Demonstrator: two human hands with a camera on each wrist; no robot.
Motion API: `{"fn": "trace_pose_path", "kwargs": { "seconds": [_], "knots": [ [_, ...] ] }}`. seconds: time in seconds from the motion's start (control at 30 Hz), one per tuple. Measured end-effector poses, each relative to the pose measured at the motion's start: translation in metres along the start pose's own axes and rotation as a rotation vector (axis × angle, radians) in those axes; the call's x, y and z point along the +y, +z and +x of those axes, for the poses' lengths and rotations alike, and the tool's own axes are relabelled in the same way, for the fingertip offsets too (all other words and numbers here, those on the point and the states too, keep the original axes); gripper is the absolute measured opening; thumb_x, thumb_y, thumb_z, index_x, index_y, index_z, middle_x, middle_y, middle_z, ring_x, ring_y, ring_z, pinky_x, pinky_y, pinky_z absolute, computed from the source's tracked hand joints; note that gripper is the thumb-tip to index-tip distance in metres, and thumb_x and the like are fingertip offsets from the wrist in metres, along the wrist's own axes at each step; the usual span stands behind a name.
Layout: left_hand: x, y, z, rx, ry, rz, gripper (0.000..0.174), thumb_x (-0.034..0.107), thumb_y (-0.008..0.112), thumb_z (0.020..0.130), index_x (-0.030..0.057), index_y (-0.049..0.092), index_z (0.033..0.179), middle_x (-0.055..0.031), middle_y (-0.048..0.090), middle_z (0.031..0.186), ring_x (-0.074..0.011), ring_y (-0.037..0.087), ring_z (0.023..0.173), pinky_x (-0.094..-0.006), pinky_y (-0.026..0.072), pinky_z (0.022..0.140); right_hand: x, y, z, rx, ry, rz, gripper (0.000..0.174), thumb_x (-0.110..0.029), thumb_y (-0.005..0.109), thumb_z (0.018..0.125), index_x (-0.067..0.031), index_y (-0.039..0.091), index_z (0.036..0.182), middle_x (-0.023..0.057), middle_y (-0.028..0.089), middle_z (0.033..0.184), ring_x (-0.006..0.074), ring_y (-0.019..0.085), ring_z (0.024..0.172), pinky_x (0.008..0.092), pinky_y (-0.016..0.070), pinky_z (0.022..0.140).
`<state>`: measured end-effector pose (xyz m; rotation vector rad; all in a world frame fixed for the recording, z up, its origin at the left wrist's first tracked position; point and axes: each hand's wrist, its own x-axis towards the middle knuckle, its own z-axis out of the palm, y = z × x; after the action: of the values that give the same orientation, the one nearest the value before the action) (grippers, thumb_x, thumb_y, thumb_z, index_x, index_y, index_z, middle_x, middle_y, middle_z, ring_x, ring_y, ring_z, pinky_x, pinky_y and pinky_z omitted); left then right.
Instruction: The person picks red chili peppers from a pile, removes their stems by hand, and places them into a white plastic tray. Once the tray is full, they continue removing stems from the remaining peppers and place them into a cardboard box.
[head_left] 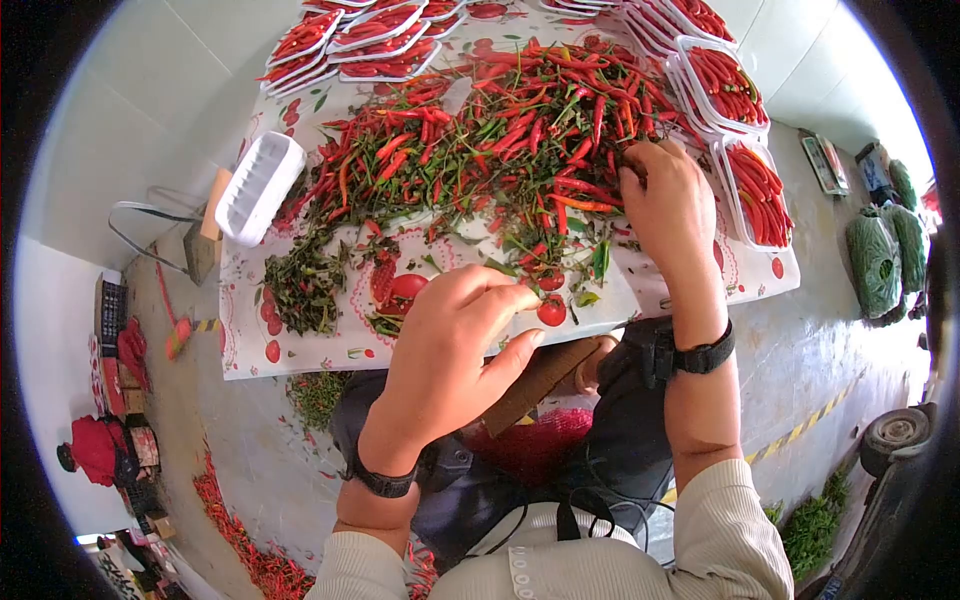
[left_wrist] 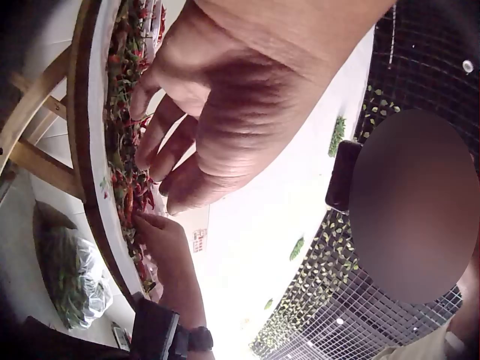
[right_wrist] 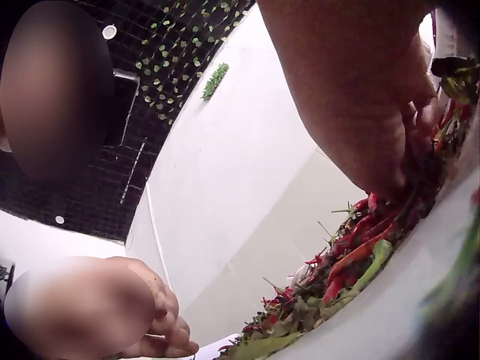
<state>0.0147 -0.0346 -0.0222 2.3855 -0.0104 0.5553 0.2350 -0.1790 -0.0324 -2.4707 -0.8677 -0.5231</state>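
A wide heap of red chili peppers (head_left: 520,130), mixed with green stems and wilted leaves, covers the middle of the table. My right hand (head_left: 672,205) reaches into the right side of this heap with its fingers bent down among the peppers. In the right wrist view, the fingertips of the right hand (right_wrist: 360,97) sink into the chilies and leaves; I cannot tell whether they pinch one. Near the table's front edge, my left hand (head_left: 450,345) hovers with fingers loosely bent and thumb apart, holding nothing. The left wrist view shows the left hand (left_wrist: 240,105) with gaps between its relaxed fingers.
White trays packed with chilies stand stacked at the back left and along the right, the nearest a filled tray (head_left: 729,200). An unfilled white tray (head_left: 262,190) lies on the left edge. Dark leaves (head_left: 305,285) are piled front left. Bagged green produce (head_left: 875,265) sits on the floor.
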Motion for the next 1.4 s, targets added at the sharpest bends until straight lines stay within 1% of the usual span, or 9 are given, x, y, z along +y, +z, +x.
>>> {"fn": "trace_pose_path", "kwargs": {
  "seconds": [0.07,0.27,0.37,0.57,0.77,0.97,1.2,1.27,1.4],
  "knots": [
    [0.0,-0.001,0.0,-0.006,-0.002,0.005,0.027,0.011,0.078,0.082,0.0071,0.07,0.107,-0.0111,0.068,0.103,-0.0305,0.066,0.093,-0.0399,0.0532,0.082,0.003,0.002,0.001,0.017,0.003,-0.004,0.015,-0.015,0.067,0.087,-0.0062,0.073,0.097,0.0163,0.069,0.098,0.0374,0.067,0.095,0.0473,0.0537,0.085],
    [0.0,-0.002,-0.001,0.01,-0.017,0.002,0.027,0.012,0.079,0.082,0.0076,0.069,0.107,-0.0107,0.068,0.102,-0.0308,0.066,0.093,-0.0403,0.0533,0.082,-0.005,-0.011,-0.001,0.107,0.057,0.171,0.011,-0.013,0.067,0.086,-0.0057,0.073,0.092,0.0145,0.069,0.093,0.0365,0.067,0.091,0.046,0.0532,0.082],
    [-0.002,-0.002,-0.001,0.013,-0.001,0.003,0.027,0.012,0.078,0.082,0.0077,0.069,0.107,-0.0106,0.067,0.102,-0.0312,0.066,0.093,-0.0404,0.0533,0.082,0.001,-0.01,0.0,0.162,-0.01,0.16,0.011,-0.013,0.068,0.086,-0.0057,0.073,0.092,0.0147,0.069,0.092,0.0369,0.067,0.091,0.0461,0.0529,0.082],
    [-0.002,0.002,0.002,0.0,0.017,-0.008,0.028,0.012,0.079,0.082,0.0076,0.069,0.107,-0.0111,0.067,0.102,-0.032,0.066,0.093,-0.0406,0.0534,0.082,0.008,0.005,0.002,0.043,-0.085,0.147,0.015,-0.014,0.069,0.085,-0.0068,0.075,0.097,0.0147,0.069,0.096,0.0364,0.066,0.095,0.0462,0.0526,0.086],
    [-0.002,0.003,0.001,-0.007,0.026,0.002,0.03,0.012,0.08,0.081,0.007,0.068,0.108,-0.0115,0.067,0.102,-0.0324,0.066,0.094,-0.0405,0.0536,0.082,0.009,0.002,0.002,0.011,-0.094,0.013,0.016,-0.014,0.068,0.086,-0.0075,0.075,0.099,0.014,0.069,0.097,0.0365,0.066,0.095,0.0466,0.0528,0.087],
    [-0.003,0.001,-0.001,-0.013,0.013,0.001,0.029,0.013,0.079,0.082,0.0065,0.068,0.109,-0.0121,0.066,0.103,-0.0327,0.066,0.094,-0.041,0.0535,0.082,0.008,0.005,0.002,0.085,-0.061,-0.012,0.015,-0.015,0.067,0.087,-0.0071,0.074,0.097,0.0141,0.069,0.096,0.0363,0.066,0.095,0.0469,0.0523,0.087],
    [-0.006,0.003,-0.001,0.004,0.036,-0.018,0.029,0.01,0.077,0.081,0.0049,0.067,0.108,-0.0119,0.063,0.101,-0.0334,0.063,0.094,-0.0435,0.0518,0.081,0.01,0.005,0.002,0.064,-0.17,0.048,0.019,-0.011,0.07,0.084,-0.0078,0.075,0.103,0.014,0.068,0.096,0.0355,0.065,0.096,0.0453,0.0522,0.088],
    [-0.006,0.003,-0.001,0.008,0.033,-0.011,0.027,0.012,0.077,0.083,0.0055,0.068,0.107,-0.0118,0.064,0.1,-0.0328,0.064,0.093,-0.0419,0.0526,0.081,0.008,0.002,0.003,0.04,-0.189,0.057,0.021,-0.01,0.071,0.084,-0.008,0.075,0.104,0.0139,0.068,0.097,0.0351,0.065,0.097,0.0448,0.0523,0.088],
    [-0.006,0.003,-0.002,0.01,0.018,-0.008,0.026,0.013,0.078,0.083,0.0056,0.068,0.106,-0.0115,0.064,0.099,-0.0324,0.064,0.093,-0.041,0.0529,0.081,0.007,0.002,0.004,0.019,-0.164,0.009,0.02,-0.01,0.069,0.085,-0.008,0.075,0.104,0.0133,0.068,0.097,0.0347,0.065,0.097,0.0445,0.0524,0.088]
  ]
}}
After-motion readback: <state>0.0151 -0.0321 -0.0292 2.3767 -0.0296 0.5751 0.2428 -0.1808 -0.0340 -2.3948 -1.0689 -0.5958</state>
